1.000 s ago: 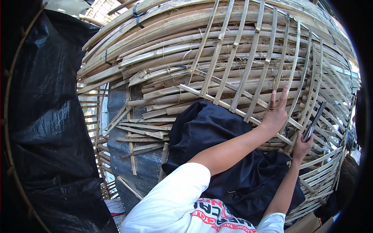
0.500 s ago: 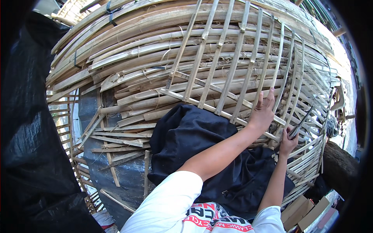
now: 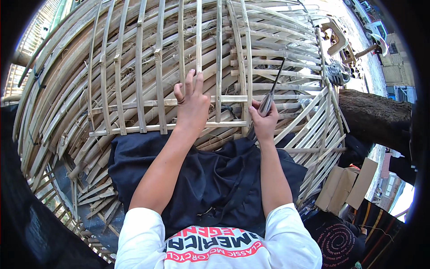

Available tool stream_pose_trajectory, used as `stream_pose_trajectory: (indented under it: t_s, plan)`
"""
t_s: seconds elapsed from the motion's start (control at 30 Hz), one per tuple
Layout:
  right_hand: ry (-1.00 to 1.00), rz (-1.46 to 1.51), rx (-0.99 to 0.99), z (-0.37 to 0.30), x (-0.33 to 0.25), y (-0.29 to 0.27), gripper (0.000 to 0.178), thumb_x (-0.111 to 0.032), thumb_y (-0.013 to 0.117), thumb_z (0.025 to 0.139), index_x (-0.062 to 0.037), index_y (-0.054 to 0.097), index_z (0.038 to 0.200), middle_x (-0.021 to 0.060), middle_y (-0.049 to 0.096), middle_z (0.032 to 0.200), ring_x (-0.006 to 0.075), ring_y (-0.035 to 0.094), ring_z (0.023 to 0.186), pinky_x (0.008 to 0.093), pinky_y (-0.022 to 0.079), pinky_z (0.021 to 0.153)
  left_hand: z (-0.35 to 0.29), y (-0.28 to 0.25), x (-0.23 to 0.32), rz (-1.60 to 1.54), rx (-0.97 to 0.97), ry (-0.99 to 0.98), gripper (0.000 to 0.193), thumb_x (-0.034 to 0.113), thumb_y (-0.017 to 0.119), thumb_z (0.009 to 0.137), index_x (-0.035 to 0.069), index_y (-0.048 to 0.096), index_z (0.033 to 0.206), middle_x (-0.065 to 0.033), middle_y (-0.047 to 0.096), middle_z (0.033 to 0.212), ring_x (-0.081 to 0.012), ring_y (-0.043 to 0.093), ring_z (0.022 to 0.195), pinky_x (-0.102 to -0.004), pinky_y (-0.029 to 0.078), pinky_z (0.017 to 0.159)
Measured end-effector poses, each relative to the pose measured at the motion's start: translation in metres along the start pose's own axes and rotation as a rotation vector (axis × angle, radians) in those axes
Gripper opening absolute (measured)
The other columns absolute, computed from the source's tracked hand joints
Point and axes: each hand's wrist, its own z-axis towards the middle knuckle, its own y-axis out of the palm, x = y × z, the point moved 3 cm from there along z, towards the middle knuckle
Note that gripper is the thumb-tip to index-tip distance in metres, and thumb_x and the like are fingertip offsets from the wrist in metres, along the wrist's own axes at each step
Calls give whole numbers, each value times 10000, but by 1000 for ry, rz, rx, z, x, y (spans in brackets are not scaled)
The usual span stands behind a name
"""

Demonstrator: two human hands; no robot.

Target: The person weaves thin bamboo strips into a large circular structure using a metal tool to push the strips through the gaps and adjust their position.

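Observation:
Across my lap lies a frame of thin bamboo slats, with upright slats (image 3: 140,89) crossing two horizontal crosspieces (image 3: 123,131). My left hand (image 3: 192,101) rests on it at the upper crosspiece, fingers apart and stretched along one upright. Close to the frame's right-hand upright, my right hand (image 3: 265,123) is closed around a slim pointed tool (image 3: 268,102). It has a wider grey, shiny part by my fingers and a thin dark length slanting up and away. Its exact kind is unclear, and my palm hides part of it. Black cloth (image 3: 215,172) covers my lap under both forearms.
Long split bamboo strips (image 3: 67,96) are piled beyond and left of the frame. A woven bamboo lattice (image 3: 309,148) curves along the right side. Farther right are a thick log (image 3: 376,112), an open cardboard box (image 3: 336,190), and a person in dark clothing (image 3: 336,242) at lower right.
My view has turned to the right, so the frame and both hands appear farther left. My right hand keeps its hold on the pointed tool; my left hand stays on the slats.

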Motion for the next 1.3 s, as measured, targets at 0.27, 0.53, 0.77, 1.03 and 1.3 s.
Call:
stream_pose_trajectory:
  t_s: [0.27,0.53,0.77,1.03,1.3]
  plan:
    - [240,421,-37,1,-11,-4,336,20,743,788,-40,507,1019,126,672,982,167,686,849,243,550,563,2,-31,-5,-116,-3,-2,190,201,806,714,142,751,886,-97,428,1450,-325,222,1391,-537,211,1004]
    - [452,614,-186,11,2,-6,429,17,769,766,-72,478,1070,163,634,1073,258,715,870,238,553,512,6,-33,-6,-110,-53,13,261,191,819,697,156,768,951,-14,473,1320,-299,280,1320,-519,200,1023]
    - [504,637,-203,10,5,-11,442,32,773,753,-77,479,1064,186,611,1126,277,714,851,232,550,506,6,-31,-7,-165,-58,-1,267,201,814,695,156,763,953,4,528,1009,-230,433,1054,-445,244,950]
    - [612,624,-208,12,12,-6,460,39,769,734,-95,483,1069,154,610,1083,213,697,843,225,544,545,3,-24,-14,-199,-14,65,266,190,796,717,150,747,976,-9,550,958,-232,467,1021,-467,261,945]
    - [556,571,-242,15,5,-9,408,6,754,754,-109,485,1037,250,662,1043,111,627,674,193,495,529,3,-14,-14,-168,2,95,180,196,797,708,147,718,863,-2,546,956,-221,457,1033,-497,243,903]
